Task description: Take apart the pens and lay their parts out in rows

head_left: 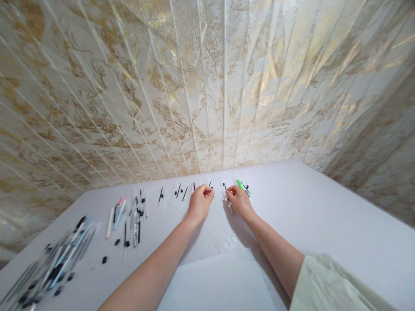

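Note:
My left hand (pixel 201 201) is above the far middle of the table, its thumb and fingertips pinched together. Whatever they may hold is hidden, though a small dark piece (pixel 212 187) shows just beyond the fingertips. To its right, my right hand (pixel 239 201) is closed too, with a thin black pen part (pixel 225 185) at its pinched fingertips. Right behind that hand lies a bright green pen (pixel 240 184), and small black pieces (pixel 247 187) lie beside it. Several thin black pen parts (pixel 184 193) lie left of my left hand.
A blurred heap of pens and pen parts (pixel 61 255) covers the table's left side. Nearer the middle are pink, white and blue pens (pixel 119 214) and black caps (pixel 104 259). A white sheet (pixel 217 280) lies in front. Behind the table (pixel 340 216) hangs a gold-patterned curtain (pixel 194 86).

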Tool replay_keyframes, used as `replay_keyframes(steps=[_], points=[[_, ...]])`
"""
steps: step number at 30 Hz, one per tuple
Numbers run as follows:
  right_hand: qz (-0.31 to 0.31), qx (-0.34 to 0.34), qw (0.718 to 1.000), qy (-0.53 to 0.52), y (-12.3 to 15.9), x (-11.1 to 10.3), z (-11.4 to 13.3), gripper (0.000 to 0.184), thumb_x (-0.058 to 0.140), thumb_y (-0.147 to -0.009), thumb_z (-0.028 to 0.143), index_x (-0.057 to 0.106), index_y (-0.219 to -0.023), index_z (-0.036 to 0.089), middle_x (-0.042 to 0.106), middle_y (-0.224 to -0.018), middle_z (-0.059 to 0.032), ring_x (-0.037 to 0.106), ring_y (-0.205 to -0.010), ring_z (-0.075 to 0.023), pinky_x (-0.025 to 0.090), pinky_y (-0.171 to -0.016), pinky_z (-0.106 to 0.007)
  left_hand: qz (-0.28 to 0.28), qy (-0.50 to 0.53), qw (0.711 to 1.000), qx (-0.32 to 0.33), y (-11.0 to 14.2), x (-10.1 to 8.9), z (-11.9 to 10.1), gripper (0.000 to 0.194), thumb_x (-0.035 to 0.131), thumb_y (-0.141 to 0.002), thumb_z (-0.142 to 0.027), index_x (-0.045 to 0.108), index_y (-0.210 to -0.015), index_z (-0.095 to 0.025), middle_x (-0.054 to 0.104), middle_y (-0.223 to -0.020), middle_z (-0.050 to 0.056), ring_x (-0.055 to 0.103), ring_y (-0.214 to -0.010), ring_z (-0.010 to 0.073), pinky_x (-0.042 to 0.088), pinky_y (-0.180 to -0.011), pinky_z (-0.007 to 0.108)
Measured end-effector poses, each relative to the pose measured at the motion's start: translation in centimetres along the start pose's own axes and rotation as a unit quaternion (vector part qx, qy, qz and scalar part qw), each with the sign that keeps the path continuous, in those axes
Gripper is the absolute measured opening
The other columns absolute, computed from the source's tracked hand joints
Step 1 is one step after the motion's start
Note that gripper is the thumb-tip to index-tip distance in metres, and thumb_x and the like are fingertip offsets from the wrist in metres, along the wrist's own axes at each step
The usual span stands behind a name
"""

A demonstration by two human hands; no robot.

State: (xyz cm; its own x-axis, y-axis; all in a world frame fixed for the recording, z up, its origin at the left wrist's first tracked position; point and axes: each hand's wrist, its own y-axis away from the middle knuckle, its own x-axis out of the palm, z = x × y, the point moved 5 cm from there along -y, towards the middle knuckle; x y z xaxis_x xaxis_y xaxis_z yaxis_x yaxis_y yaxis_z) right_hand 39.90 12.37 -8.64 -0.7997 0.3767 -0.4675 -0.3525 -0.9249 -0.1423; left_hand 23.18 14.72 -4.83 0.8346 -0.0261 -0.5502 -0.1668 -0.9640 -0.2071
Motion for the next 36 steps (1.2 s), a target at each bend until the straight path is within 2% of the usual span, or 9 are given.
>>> replay_keyframes(steps=[6, 12, 16, 21, 24, 26, 29, 31, 36], points=[[-0.038, 0.014, 0.999, 0.017, -0.5, -0.5, -0.7, 0.025, 0.047, -0.079, 0.028, 0.058, -0.098, 0.017, 0.06, -0.073, -0.0019, 0.058, -0.066, -0.0175, 0.04, -0.063, -0.028, 0.0, -0.165, 0.986, 0.025, -2.7, 3.0, -1.5, 0.01, 0.055, -0.078, -0.017, 0.061, -0.07, -0.019, 0.061, -0.083, 0.005, 0.057, -0.085, 0.0197, 0.036, -0.081, 0.034], [-0.054, 0.004, 0.998, 0.025, -0.5, -0.8, -0.3, 0.025, 0.044, -0.08, 0.023, 0.059, -0.1, 0.018, 0.064, -0.082, -0.0031, 0.06, -0.075, -0.0178, 0.043, -0.07, -0.029, 0.016, -0.269, 0.962, 0.049, -3.3, 5.6, -1.4, 0.014, 0.053, -0.082, -0.019, 0.065, -0.075, -0.019, 0.062, -0.091, 0.008, 0.055, -0.096, 0.0229, 0.034, -0.085, 0.038], [-0.051, -0.006, 0.998, 0.037, -0.2, -0.9, 0.2, 0.025, 0.042, -0.081, 0.021, 0.059, -0.099, 0.017, 0.065, -0.086, -0.0051, 0.06, -0.084, -0.0189, 0.043, -0.078, -0.03, 0.017, -0.299, 0.952, 0.057, -3.8, 6.0, -1.3, 0.017, 0.053, -0.083, -0.023, 0.067, -0.074, -0.019, 0.063, -0.09, 0.008, 0.056, -0.095, 0.0223, 0.034, -0.084, 0.036], [-0.034, -0.001, 0.997, 0.065, -0.1, -1.0, 0.4, 0.023, 0.04, -0.084, 0.018, 0.058, -0.099, 0.018, 0.065, -0.09, -0.0049, 0.06, -0.085, -0.0179, 0.042, -0.077, -0.028, 0.011, -0.306, 0.949, 0.075, -3.4, 4.2, -1.6, 0.023, 0.048, -0.087, -0.026, 0.067, -0.076, -0.019, 0.063, -0.09, 0.007, 0.056, -0.092, 0.0216, 0.034, -0.081, 0.035], [-0.017, 0.007, 0.996, 0.086, 0.5, -1.1, 1.0, 0.019, 0.042, -0.085, 0.019, 0.057, -0.096, 0.019, 0.065, -0.086, -0.0038, 0.06, -0.081, -0.018, 0.04, -0.071, -0.027, 0.014, -0.298, 0.95, 0.092, -1.9, 2.5, -1.7, 0.023, 0.046, -0.088, -0.024, 0.067, -0.079, -0.02, 0.063, -0.09, 0.005, 0.057, -0.092, 0.0199, 0.035, -0.081, 0.033], [0.019, 0.006, 0.99, 0.139, 1.3, -1.0, 1.9, 0.016, 0.046, -0.084, 0.022, 0.056, -0.096, 0.02, 0.065, -0.088, -0.0039, 0.06, -0.081, -0.0192, 0.039, -0.068, -0.028, 0.022, -0.271, 0.957, 0.104, -0.4, 1.2, -1.7, 0.022, 0.047, -0.088, -0.023, 0.067, -0.079, -0.02, 0.063, -0.087, 0.004, 0.057, -0.09, 0.0186, 0.035, -0.081, 0.032], [0.107, -0.017, 0.951, 0.29, 3.0, -0.2, 3.4, 0.024, 0.049, -0.084, 0.029, 0.051, -0.107, 0.02, 0.061, -0.105, -0.0084, 0.061, -0.087, -0.0226, 0.038, -0.064, -0.028, 0.044, -0.209, 0.971, 0.11, 2.5, -0.5, -1.3, 0.021, 0.048, -0.087, -0.022, 0.066, -0.077, -0.02, 0.062, -0.083, 0.003, 0.058, -0.085, 0.0173, 0.037, -0.078, 0.03], [0.141, -0.024, 0.922, 0.36, 4.0, 0.1, 4.0, 0.029, 0.048, -0.085, 0.028, 0.048, -0.112, 0.018, 0.058, -0.111, -0.0113, 0.063, -0.086, -0.0244, 0.038, -0.062, -0.029, 0.056, -0.178, 0.977, 0.102, 4.5, -1.7, -0.7, 0.02, 0.049, -0.086, -0.022, 0.066, -0.077, -0.02, 0.062, -0.083, 0.002, 0.058, -0.083, 0.0167, 0.038, -0.078, 0.029], [0.153, -0.041, 0.889, 0.429, 4.4, 0.8, 3.6, 0.025, 0.035, -0.089, 0.015, 0.045, -0.112, 0.017, 0.057, -0.107, -0.0118, 0.064, -0.083, -0.0236, 0.037, -0.058, -0.029, 0.052, -0.136, 0.988, 0.056, 8.8, -5.3, 1.3, 0.019, 0.049, -0.085, -0.023, 0.067, -0.079, -0.021, 0.062, -0.084, 0.002, 0.057, -0.081, 0.0158, 0.04, -0.079, 0.028]])
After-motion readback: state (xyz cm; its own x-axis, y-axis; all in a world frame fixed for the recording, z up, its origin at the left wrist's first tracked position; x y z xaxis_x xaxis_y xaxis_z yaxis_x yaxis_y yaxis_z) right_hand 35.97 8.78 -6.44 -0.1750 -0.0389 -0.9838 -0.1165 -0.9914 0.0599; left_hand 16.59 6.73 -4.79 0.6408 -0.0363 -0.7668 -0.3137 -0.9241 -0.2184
